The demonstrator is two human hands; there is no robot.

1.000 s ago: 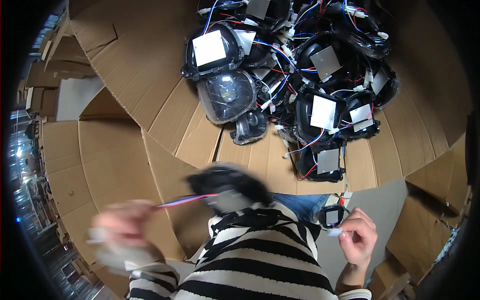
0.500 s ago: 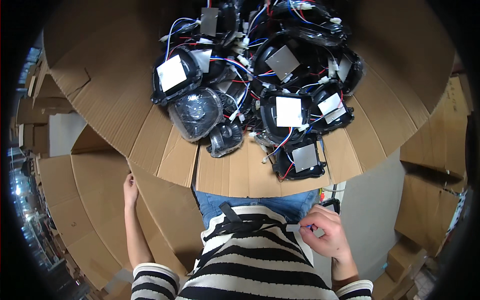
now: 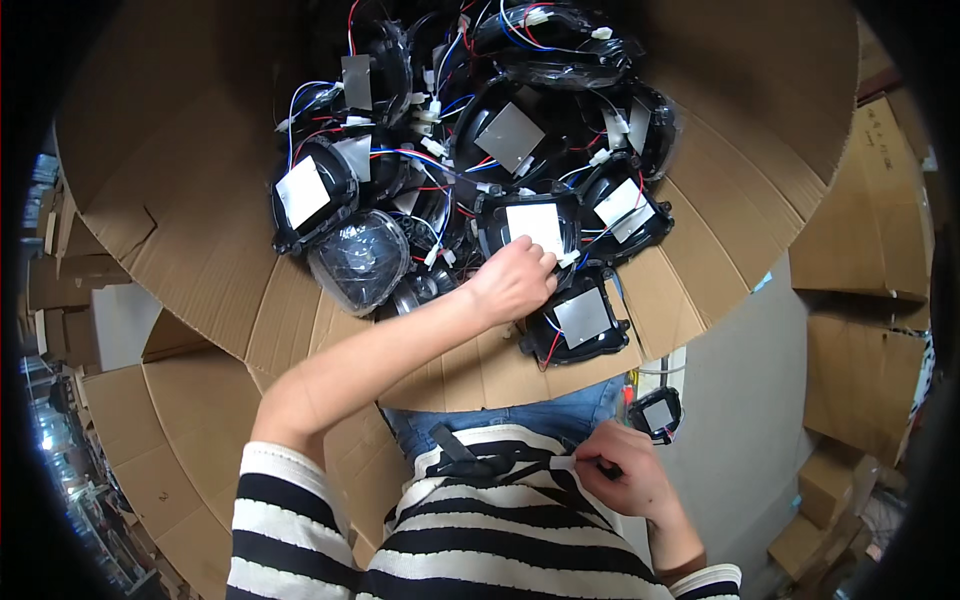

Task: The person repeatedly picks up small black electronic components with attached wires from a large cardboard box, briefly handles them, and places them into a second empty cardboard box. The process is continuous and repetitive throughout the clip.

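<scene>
A large cardboard box in front of me holds a pile of black lamp housings with coloured wires and clear plastic wrap. My left hand reaches into it, fingers curled down over the lower edge of a lamp housing with a white square label. What those fingers grip is hidden beneath the hand. Just to the right and nearer lies a lamp housing with a grey square. At my waist my right hand pinches a small white strip; something dark shows between its fingers.
Another lamp housing sits low on the right, beside the box, near a cable and a red-and-yellow item. Cardboard cartons line the right side. An opened carton stands at my left, with shelving beyond.
My left hand has left the carton flap at the left and swung into the box onto the lamps. My right hand stays at my waist, still pinching. The view has shifted slightly.
</scene>
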